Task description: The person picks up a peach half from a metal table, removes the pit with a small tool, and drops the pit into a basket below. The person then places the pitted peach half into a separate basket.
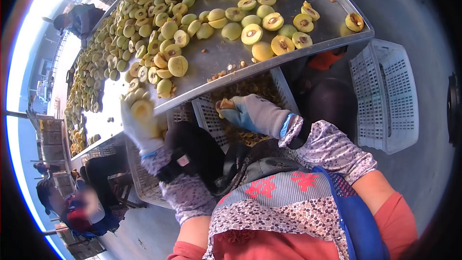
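Observation:
My left hand (139, 120), in a pale glove and smeared by motion, is at the table's near edge with its fingers around a halved yellow-green stone fruit (142, 110). My right hand (255, 114), in a grey and light-blue glove, is closed on a small brown and tan piece (224, 106); I cannot tell what it is. Below that hand stands a crate (208, 121) with many brownish-yellow scraps in it. Many halved stone fruits (178, 66) cover the metal table (211, 60), cut faces and skins showing. Loose pits (231, 67) lie along its near edge.
A white plastic crate (385, 96) stands on the floor at the right. Another crate (144, 178) is beside my left knee. One person (79, 21) is at the table's far left; another person (82, 207) sits at the lower left. Stacked crates (50, 139) stand behind.

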Demonstrator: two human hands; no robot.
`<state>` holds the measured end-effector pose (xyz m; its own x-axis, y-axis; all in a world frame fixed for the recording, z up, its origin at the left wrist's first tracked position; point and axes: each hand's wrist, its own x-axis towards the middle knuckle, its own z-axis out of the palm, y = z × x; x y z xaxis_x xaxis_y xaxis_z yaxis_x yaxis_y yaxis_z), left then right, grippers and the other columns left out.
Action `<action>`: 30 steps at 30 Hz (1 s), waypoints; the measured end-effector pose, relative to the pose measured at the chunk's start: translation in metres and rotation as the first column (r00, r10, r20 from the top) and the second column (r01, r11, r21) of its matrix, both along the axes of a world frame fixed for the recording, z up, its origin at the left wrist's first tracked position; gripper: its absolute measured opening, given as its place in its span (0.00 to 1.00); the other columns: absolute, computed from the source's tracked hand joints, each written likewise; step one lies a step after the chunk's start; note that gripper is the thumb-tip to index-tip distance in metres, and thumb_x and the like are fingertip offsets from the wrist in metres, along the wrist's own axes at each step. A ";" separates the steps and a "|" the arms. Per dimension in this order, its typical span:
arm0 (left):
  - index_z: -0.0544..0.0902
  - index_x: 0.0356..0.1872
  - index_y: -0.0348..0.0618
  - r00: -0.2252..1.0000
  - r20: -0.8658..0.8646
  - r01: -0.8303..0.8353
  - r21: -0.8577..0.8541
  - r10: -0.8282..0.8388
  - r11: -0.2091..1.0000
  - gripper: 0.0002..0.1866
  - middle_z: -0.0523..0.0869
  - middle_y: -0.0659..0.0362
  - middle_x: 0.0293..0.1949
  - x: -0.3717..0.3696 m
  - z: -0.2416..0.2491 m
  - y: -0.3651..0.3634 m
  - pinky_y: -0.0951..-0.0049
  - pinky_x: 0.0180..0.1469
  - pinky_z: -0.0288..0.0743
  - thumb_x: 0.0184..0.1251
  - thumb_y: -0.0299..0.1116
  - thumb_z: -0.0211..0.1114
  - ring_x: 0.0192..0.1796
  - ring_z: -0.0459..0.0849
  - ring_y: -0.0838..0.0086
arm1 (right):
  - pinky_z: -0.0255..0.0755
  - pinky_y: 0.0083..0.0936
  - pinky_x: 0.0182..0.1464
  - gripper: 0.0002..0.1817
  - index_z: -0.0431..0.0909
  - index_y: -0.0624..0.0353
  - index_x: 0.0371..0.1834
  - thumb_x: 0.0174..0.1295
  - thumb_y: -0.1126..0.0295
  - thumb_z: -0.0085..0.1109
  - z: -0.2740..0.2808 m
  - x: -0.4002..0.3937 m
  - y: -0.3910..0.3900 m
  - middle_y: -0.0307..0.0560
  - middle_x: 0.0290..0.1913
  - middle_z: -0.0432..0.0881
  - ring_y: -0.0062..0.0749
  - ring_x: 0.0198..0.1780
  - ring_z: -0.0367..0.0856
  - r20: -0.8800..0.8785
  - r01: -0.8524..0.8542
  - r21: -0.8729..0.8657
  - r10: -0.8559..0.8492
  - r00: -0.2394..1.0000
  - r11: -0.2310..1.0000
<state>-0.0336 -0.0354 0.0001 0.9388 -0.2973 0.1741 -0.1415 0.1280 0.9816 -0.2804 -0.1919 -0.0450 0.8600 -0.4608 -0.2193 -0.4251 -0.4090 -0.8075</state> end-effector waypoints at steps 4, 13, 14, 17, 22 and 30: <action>0.82 0.55 0.34 0.940 0.235 -0.308 0.270 0.248 0.912 0.18 0.86 0.56 0.47 0.022 0.004 0.030 0.75 0.51 0.76 0.70 0.35 0.68 0.47 0.82 0.72 | 0.79 0.41 0.46 0.19 0.82 0.58 0.48 0.70 0.52 0.61 -0.010 0.003 0.001 0.59 0.40 0.87 0.59 0.46 0.85 0.138 0.139 0.018 -0.140 0.981 0.990; 0.81 0.62 0.43 0.716 0.202 0.565 0.396 -0.669 0.724 0.23 0.86 0.54 0.53 -0.074 0.004 -0.175 0.71 0.59 0.76 0.66 0.37 0.68 0.56 0.83 0.70 | 0.78 0.37 0.41 0.21 0.82 0.61 0.45 0.74 0.51 0.55 0.001 -0.003 -0.015 0.62 0.35 0.86 0.58 0.43 0.86 0.539 0.324 0.257 -0.413 0.734 0.911; 0.80 0.62 0.45 0.664 0.209 0.566 0.488 -0.718 0.665 0.25 0.85 0.53 0.54 -0.081 -0.004 -0.197 0.69 0.60 0.76 0.65 0.40 0.68 0.57 0.83 0.66 | 0.78 0.33 0.39 0.19 0.82 0.63 0.44 0.74 0.55 0.57 -0.009 0.001 -0.017 0.59 0.34 0.87 0.47 0.38 0.89 0.635 0.327 0.309 -0.449 0.628 0.893; 0.78 0.63 0.48 0.402 0.409 0.331 0.769 -0.819 0.547 0.28 0.82 0.52 0.58 -0.089 -0.033 -0.248 0.63 0.62 0.75 0.61 0.45 0.67 0.61 0.80 0.52 | 0.77 0.31 0.38 0.16 0.81 0.64 0.43 0.72 0.59 0.60 0.010 -0.008 -0.024 0.54 0.33 0.87 0.30 0.37 0.88 0.692 0.428 0.305 -0.507 0.514 0.851; 0.80 0.56 0.42 0.394 0.357 0.326 0.807 -0.847 0.492 0.26 0.83 0.46 0.54 -0.091 -0.043 -0.251 0.65 0.57 0.78 0.56 0.39 0.71 0.55 0.84 0.58 | 0.77 0.29 0.38 0.15 0.81 0.64 0.43 0.71 0.60 0.61 0.024 -0.013 -0.027 0.50 0.32 0.87 0.23 0.39 0.86 0.544 0.431 0.384 -0.577 0.609 0.817; 0.79 0.58 0.41 0.701 -0.265 0.709 0.159 -0.662 0.687 0.27 0.85 0.56 0.50 -0.085 0.001 -0.183 0.71 0.53 0.80 0.55 0.31 0.76 0.50 0.85 0.72 | 0.77 0.33 0.37 0.17 0.80 0.62 0.44 0.73 0.56 0.58 -0.001 0.001 -0.028 0.56 0.33 0.86 0.45 0.40 0.90 0.536 0.462 0.377 -0.596 0.598 0.803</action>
